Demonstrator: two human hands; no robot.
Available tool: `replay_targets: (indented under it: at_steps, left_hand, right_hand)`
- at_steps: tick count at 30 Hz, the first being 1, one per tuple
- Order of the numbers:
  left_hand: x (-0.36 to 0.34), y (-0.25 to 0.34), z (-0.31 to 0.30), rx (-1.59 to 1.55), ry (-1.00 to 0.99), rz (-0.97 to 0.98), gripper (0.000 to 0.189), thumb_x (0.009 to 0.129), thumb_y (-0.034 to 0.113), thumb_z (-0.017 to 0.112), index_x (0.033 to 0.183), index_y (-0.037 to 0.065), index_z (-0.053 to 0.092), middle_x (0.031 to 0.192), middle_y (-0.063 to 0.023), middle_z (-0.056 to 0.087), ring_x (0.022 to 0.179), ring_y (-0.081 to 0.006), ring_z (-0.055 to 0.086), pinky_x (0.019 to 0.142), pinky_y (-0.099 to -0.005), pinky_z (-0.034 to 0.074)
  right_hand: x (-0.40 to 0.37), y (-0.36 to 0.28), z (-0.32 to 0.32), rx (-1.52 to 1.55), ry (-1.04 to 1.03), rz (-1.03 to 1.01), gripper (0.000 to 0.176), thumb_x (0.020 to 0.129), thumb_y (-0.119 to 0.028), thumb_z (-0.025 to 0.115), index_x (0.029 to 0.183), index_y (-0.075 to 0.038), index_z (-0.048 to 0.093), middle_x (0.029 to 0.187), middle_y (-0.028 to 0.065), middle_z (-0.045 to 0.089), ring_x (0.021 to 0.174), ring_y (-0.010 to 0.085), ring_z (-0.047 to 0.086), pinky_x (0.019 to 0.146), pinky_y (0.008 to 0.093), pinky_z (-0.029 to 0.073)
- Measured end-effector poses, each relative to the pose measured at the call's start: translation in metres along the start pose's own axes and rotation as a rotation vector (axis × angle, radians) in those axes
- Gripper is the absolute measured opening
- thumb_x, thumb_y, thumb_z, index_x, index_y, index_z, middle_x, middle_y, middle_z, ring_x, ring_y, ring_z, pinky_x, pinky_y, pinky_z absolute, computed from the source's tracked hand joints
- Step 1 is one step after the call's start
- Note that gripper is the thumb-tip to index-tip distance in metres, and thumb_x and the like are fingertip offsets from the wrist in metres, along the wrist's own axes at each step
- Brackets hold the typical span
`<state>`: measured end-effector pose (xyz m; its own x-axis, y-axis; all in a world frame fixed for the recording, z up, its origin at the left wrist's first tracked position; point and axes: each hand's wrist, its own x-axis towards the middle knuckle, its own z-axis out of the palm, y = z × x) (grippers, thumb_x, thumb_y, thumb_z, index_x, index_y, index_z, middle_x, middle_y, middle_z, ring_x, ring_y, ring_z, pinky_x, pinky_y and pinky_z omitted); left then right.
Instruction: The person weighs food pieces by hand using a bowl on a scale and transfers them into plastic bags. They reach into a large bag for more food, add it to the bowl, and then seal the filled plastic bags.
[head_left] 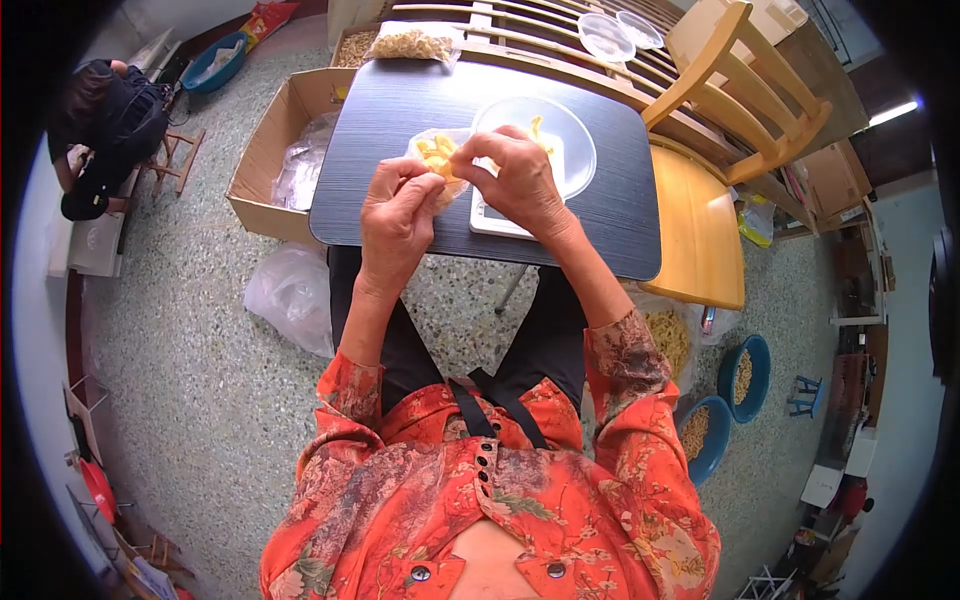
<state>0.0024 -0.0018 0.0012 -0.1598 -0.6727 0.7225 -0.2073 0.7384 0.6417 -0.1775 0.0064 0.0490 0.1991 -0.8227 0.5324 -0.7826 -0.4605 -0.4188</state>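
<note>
Over the dark table [385, 130] a small clear plastic bag [437, 147] holds yellow, curved snack pieces. My left hand [400, 215] is closed at the bag's near left side, thumb and fingers pinching its edge. From the right, my right hand [518, 185] is also closed, with its fingertips pinched at the bag's upper right side; they hide part of the opening. Just behind and beside my right hand stands a clear plastic bowl [578, 150] with a few yellow pieces [537, 127] in it. Beneath the bowl is a white scale [488, 222], partly covered by my right hand.
A filled plastic bag [412, 43] lies at the table's far left edge. An open cardboard box [262, 165] stands left, a wooden chair [700, 220] right. Blue basins [712, 455] sit on the floor at right. Another person [105, 130] sits far left.
</note>
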Motion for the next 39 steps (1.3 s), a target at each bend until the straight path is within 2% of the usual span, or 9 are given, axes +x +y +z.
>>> replay_targets:
  at_steps: [7,12,17,19,21,24,27,30,39]
  left_hand:
    - [-0.004,-0.005,-0.004,0.014,0.09,-0.019,0.016,0.082,-0.006,0.074,0.096,0.0,0.073,0.098,-0.0078,0.062,0.09,-0.0205,0.063,0.078,-0.0309,0.053]
    - [-0.004,-0.007,-0.011,0.083,0.119,0.007,0.015,0.082,-0.006,0.073,0.096,0.0,0.071,0.098,-0.0087,0.062,0.087,-0.022,0.064,0.076,-0.032,0.054]
    - [-0.002,-0.003,-0.012,0.058,0.143,-0.011,0.014,0.082,-0.006,0.073,0.095,-0.001,0.071,0.097,-0.0094,0.062,0.087,-0.0227,0.064,0.076,-0.0326,0.053]
    - [0.0,-0.003,-0.013,0.071,0.131,-0.027,0.014,0.082,-0.006,0.072,0.094,-0.001,0.071,0.097,-0.0094,0.062,0.087,-0.0225,0.064,0.076,-0.0327,0.053]
    - [0.002,-0.002,-0.011,0.086,0.115,-0.054,0.013,0.082,-0.006,0.072,0.094,-0.001,0.071,0.096,-0.0094,0.062,0.087,-0.0224,0.064,0.076,-0.0328,0.053]
    - [0.001,-0.003,-0.011,0.065,0.111,-0.061,0.012,0.083,-0.006,0.072,0.094,-0.001,0.071,0.096,-0.0095,0.062,0.086,-0.0226,0.064,0.076,-0.0332,0.053]
    - [0.0,-0.003,-0.01,0.053,0.095,-0.058,0.012,0.083,-0.006,0.072,0.093,-0.001,0.071,0.096,-0.0096,0.062,0.086,-0.0226,0.064,0.076,-0.0332,0.053]
    - [-0.002,-0.004,-0.011,0.057,0.089,-0.052,0.012,0.083,-0.006,0.072,0.093,-0.001,0.07,0.096,-0.0097,0.062,0.086,-0.0226,0.064,0.077,-0.0327,0.053]
    - [0.001,-0.004,-0.011,0.067,0.068,-0.053,0.012,0.083,-0.006,0.071,0.094,-0.002,0.07,0.096,-0.0095,0.063,0.087,-0.0225,0.064,0.078,-0.0323,0.053]
  right_hand:
    - [0.011,-0.006,0.004,-0.039,-0.171,-0.189,0.01,0.081,-0.006,0.073,0.091,-0.008,0.074,0.092,0.0088,0.071,0.093,0.0266,0.065,0.085,0.0381,0.052]
    - [0.009,-0.009,0.018,-0.031,-0.183,-0.301,0.019,0.082,-0.028,0.061,0.073,-0.013,0.07,0.081,0.0014,0.069,0.094,0.0244,0.061,0.084,0.0398,0.047]
    - [0.01,-0.016,0.013,-0.149,-0.289,-0.25,0.032,0.086,-0.038,0.054,0.071,-0.014,0.069,0.086,0.0018,0.071,0.097,0.0238,0.061,0.086,0.0429,0.045]
    - [0.009,-0.016,0.004,0.126,-0.331,-0.074,0.022,0.086,-0.028,0.067,0.097,-0.01,0.069,0.096,0.0074,0.072,0.102,0.0261,0.064,0.091,0.0425,0.048]
    - [0.009,-0.008,-0.004,0.312,-0.283,-0.055,0.035,0.085,-0.009,0.076,0.118,-0.007,0.065,0.105,0.0103,0.072,0.1,0.0247,0.068,0.091,0.037,0.054]
    - [0.01,0.013,-0.025,0.31,-0.045,0.029,0.023,0.084,-0.005,0.075,0.106,-0.004,0.071,0.102,0.0074,0.074,0.092,0.0149,0.07,0.078,0.0275,0.057]
    - [0.003,0.051,-0.044,-0.007,-0.119,0.276,0.008,0.085,-0.008,0.074,0.091,-0.003,0.074,0.081,0.0076,0.073,0.079,0.0155,0.07,0.073,0.0298,0.057]
    - [-0.002,0.057,-0.059,-0.224,-0.375,0.37,0.014,0.082,-0.013,0.077,0.093,-0.004,0.074,0.083,0.0098,0.073,0.078,0.0182,0.07,0.074,0.0317,0.057]
    - [0.0,0.073,-0.043,-0.351,-0.671,0.313,0.03,0.076,-0.015,0.073,0.106,-0.019,0.071,0.106,0.0056,0.07,0.109,0.0243,0.063,0.096,0.0397,0.049]
